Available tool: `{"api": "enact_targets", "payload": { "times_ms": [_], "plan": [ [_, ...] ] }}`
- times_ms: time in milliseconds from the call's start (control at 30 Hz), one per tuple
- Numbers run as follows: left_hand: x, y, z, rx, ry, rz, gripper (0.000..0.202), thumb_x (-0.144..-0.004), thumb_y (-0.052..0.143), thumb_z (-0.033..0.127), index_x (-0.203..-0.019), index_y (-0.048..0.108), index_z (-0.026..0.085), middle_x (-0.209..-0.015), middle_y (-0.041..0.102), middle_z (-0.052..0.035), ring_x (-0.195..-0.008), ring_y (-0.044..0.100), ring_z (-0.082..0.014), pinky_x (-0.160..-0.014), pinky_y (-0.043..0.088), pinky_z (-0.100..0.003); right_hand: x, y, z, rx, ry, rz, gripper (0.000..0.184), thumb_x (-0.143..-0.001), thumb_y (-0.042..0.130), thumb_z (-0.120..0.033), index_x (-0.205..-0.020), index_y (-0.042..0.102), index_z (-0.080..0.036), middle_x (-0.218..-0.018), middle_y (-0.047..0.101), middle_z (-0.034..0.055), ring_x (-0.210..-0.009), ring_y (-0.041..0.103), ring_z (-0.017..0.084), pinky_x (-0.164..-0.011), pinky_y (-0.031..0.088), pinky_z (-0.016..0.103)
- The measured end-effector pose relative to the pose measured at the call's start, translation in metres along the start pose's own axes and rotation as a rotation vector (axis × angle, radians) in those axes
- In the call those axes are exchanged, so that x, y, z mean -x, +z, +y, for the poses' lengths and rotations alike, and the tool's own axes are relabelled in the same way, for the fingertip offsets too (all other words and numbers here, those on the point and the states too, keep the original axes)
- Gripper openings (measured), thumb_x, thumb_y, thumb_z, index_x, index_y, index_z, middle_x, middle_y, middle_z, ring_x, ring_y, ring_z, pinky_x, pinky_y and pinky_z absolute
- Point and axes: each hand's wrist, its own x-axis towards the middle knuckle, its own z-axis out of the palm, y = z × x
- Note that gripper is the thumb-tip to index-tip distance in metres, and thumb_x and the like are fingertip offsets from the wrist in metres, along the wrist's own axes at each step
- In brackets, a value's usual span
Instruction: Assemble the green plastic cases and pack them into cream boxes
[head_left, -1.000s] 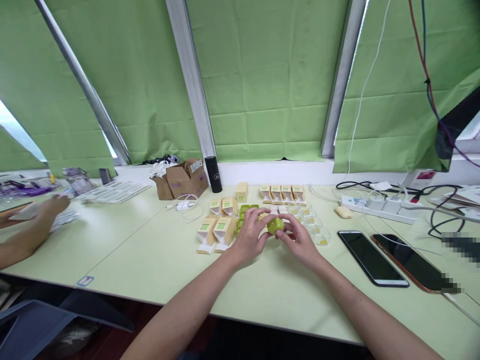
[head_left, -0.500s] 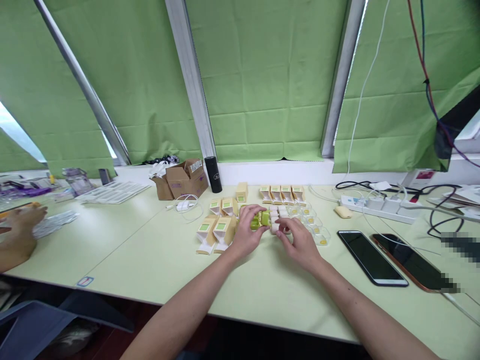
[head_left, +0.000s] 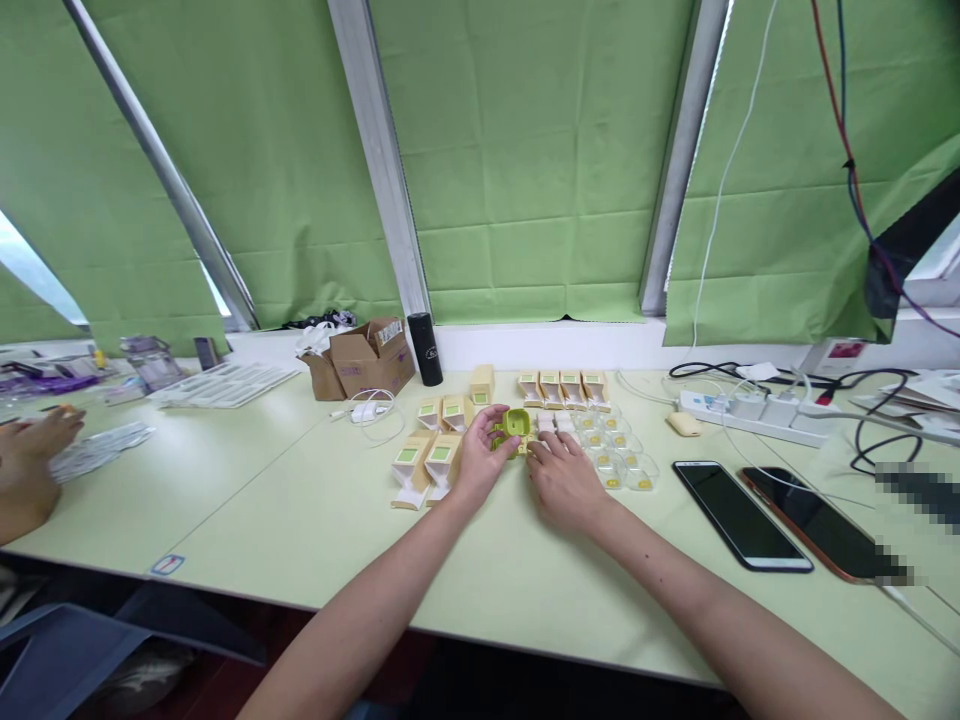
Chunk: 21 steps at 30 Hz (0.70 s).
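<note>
My left hand [head_left: 482,455] is closed around a small green square case [head_left: 517,423], thumb at its near side, with the hollow inside showing. Just to the right, my right hand [head_left: 564,475] reaches palm down with its fingers bent together; what lies under the fingertips is hidden. Small white pieces [head_left: 546,422] stand in rows right behind those fingers. On the right of the hand are several clear plastic cups [head_left: 640,470] with yellow at the bottom. Cream cartons [head_left: 444,455] with green squares and open flaps lie left of my left hand.
More cream cartons [head_left: 572,388] stand at the back. Two phones [head_left: 742,515] and a power strip [head_left: 780,420] with cables lie on the right. A cardboard box [head_left: 373,360] and black cylinder [head_left: 426,350] stand behind. Another person's hand [head_left: 34,460] is at far left.
The green case has turned so its hollow faces me. My right hand has moved slightly left and turned palm down, and the white piece at its fingertips no longer shows.
</note>
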Motion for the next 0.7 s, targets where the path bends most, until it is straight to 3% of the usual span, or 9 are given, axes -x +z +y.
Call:
{"api": "enact_targets", "payload": {
  "times_ms": [167, 333, 500, 700],
  "plan": [
    [0.002, 0.0, 0.0, 0.025, -0.009, -0.015, 0.056, -0.077, 0.088, 0.031, -0.124, 0.061, 0.019, -0.124, 0.07, -0.0118, -0.116, 0.068, -0.0221, -0.093, 0.055, -0.03, -0.01, 0.003, -0.001, 0.004, 0.035, -0.086, 0.028, -0.091, 0.057, -0.014, -0.11, 0.078, -0.011, -0.115, 0.074, 0.0202, -0.127, 0.054, 0.038, -0.113, 0.033, 0.051],
    [0.001, 0.0, 0.002, 0.032, -0.014, -0.019, 0.055, -0.079, 0.087, 0.032, -0.125, 0.061, 0.019, -0.125, 0.07, -0.0121, -0.116, 0.068, -0.0219, -0.094, 0.055, -0.031, -0.01, 0.008, -0.003, 0.035, 0.028, -0.046, 0.031, -0.096, 0.051, -0.011, -0.112, 0.078, -0.01, -0.114, 0.074, 0.0188, -0.127, 0.053, 0.037, -0.118, 0.028, 0.053],
    [0.001, 0.0, 0.001, 0.032, -0.002, 0.004, 0.055, -0.079, 0.087, 0.034, -0.125, 0.06, 0.019, -0.125, 0.069, -0.0122, -0.116, 0.067, -0.0221, -0.096, 0.054, -0.032, -0.006, 0.005, -0.001, 0.024, -0.012, 0.068, 0.027, -0.093, 0.055, -0.008, -0.106, 0.078, -0.014, -0.107, 0.076, 0.0163, -0.118, 0.056, 0.033, -0.113, 0.031, 0.049],
    [0.002, -0.001, 0.0, 0.009, 0.008, 0.004, 0.054, -0.081, 0.085, 0.035, -0.127, 0.06, 0.019, -0.128, 0.069, -0.0129, -0.115, 0.068, -0.0218, -0.094, 0.055, -0.031, 0.009, 0.01, 0.003, -0.09, -0.005, 0.301, 0.025, -0.086, 0.056, -0.002, -0.082, 0.072, -0.021, -0.085, 0.075, 0.0083, -0.094, 0.059, 0.026, -0.103, 0.034, 0.044]
  ]
}}
